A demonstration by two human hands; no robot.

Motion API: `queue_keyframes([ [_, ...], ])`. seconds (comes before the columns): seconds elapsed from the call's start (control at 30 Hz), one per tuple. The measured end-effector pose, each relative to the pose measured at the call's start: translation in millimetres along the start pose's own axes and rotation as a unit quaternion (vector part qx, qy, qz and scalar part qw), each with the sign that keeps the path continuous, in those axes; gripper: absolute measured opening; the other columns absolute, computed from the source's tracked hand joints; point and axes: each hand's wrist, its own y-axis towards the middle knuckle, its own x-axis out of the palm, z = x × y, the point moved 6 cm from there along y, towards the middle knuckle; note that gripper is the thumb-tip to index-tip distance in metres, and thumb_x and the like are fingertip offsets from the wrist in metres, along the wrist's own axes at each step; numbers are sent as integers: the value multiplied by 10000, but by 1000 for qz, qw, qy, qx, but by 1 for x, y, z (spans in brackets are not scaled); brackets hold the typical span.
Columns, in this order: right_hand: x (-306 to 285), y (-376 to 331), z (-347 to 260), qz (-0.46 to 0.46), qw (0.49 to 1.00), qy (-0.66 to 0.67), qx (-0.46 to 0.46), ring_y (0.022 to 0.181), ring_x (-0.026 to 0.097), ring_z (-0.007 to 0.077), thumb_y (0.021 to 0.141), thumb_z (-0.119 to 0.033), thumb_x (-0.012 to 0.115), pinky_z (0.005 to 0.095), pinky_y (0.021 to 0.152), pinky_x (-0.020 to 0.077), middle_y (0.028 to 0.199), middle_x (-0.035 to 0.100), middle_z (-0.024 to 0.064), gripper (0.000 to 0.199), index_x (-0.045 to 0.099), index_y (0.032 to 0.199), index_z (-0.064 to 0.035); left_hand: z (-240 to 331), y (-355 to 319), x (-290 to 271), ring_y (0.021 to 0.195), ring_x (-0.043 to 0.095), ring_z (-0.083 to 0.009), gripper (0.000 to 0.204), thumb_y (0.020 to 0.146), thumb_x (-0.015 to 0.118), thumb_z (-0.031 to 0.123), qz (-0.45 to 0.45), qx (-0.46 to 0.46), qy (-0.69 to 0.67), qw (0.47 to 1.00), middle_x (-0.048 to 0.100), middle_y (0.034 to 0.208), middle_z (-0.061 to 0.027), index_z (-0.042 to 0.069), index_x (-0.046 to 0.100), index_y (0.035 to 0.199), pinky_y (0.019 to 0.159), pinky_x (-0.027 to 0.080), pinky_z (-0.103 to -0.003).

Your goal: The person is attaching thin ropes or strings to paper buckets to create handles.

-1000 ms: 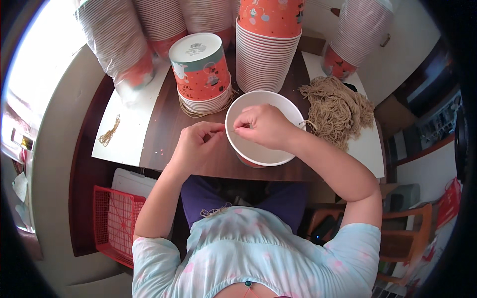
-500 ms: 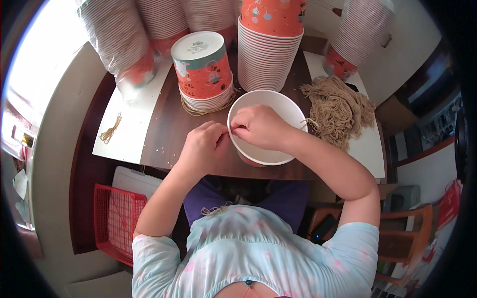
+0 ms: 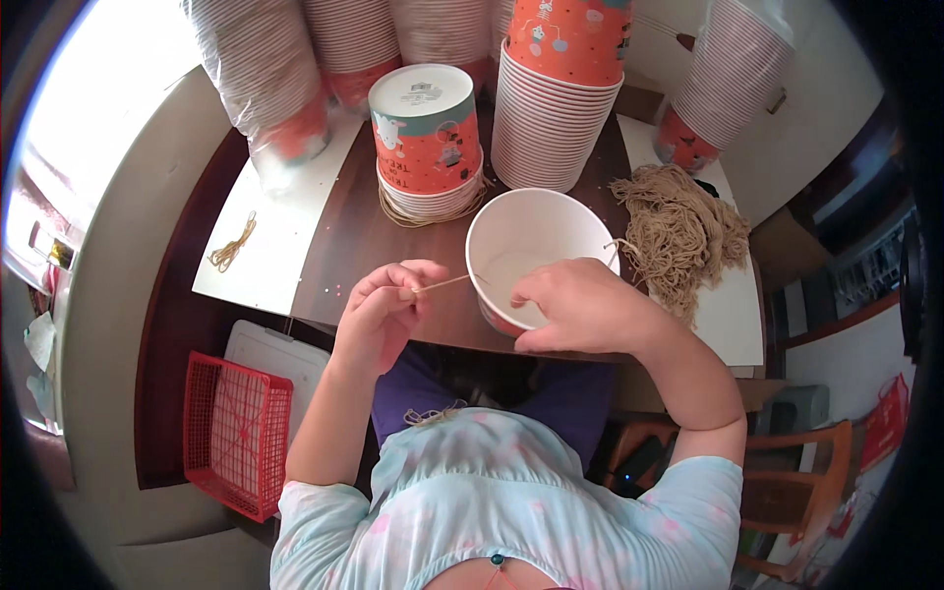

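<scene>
A thin tan cord [image 3: 448, 284] is pinched between the thumb and fingers of my left hand [image 3: 379, 307]. It runs taut to the left rim of an upright white-lined paper bucket [image 3: 526, 228]. My right hand [image 3: 590, 307] grips the bucket's near rim, fingers over the inside and thumb outside; its palm hides part of that edge. At the bucket's right rim a short knotted cord end [image 3: 616, 242] shows. Right of it lies a big tangled heap of tan cords [image 3: 678, 231].
An upside-down orange bucket stack [image 3: 428, 147] with cords around its base stands behind, beside a tall bucket stack [image 3: 556, 123]. Wrapped stacks [image 3: 261, 69] line the back. A small cord bundle [image 3: 233, 246] lies at left. A red basket [image 3: 239, 433] sits below the table's left side.
My left hand has drawn back from the rim, pulling the cord out straight. My right hand has moved from the left rim to the near rim. The view has shifted slightly.
</scene>
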Motion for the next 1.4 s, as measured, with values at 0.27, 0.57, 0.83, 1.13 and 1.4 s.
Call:
queue_keyframes([
  [0.27, -34, 1, -10, -1, 994, 71, -84, 668, 606, 256, 724, -179, 704, 362, 616, 465, 713, 611, 94, 162, 647, 807, -52, -17, 21, 26, 631, 547, -40, 122, 936, 585, 153, -3, -57, 118, 991, 611, 747, -7, 36, 592, 969, 536, 415, -169],
  [0.57, -41, 32, -23, 120, 949, 216, -197, 678, 561, 150, 752, -97, 678, 292, 597, 440, 728, 581, 60, 114, 610, 749, -6, -20, 19, 36, 650, 569, -70, 89, 909, 571, 99, -31, -121, 151, 981, 635, 787, -39, 12, 585, 919, 564, 456, -206],
  [0.83, -36, 1, -18, 491, 860, 91, -102, 717, 593, 223, 729, -109, 720, 329, 671, 453, 765, 609, 61, 146, 618, 794, -26, -15, 4, 40, 670, 565, -58, 156, 930, 590, 156, -67, -116, 251, 959, 667, 837, -44, 4, 621, 947, 618, 512, -220],
  [1.13, 2, -15, -29, 356, 916, 173, -61, 766, 604, 264, 748, -135, 706, 389, 718, 421, 799, 621, 71, 128, 627, 816, -61, -4, 5, 40, 644, 554, -49, 121, 917, 613, 117, -84, -74, 259, 959, 655, 813, -29, -2, 628, 933, 587, 493, -198],
  [1.4, 25, -44, -65, 494, 867, -34, -59, 635, 534, 243, 704, -67, 672, 362, 636, 429, 824, 527, 75, 174, 548, 826, -59, -9, -17, 39, 704, 606, -63, 93, 941, 565, 94, -84, -64, 292, 951, 635, 812, -36, 9, 529, 955, 589, 470, -190],
])
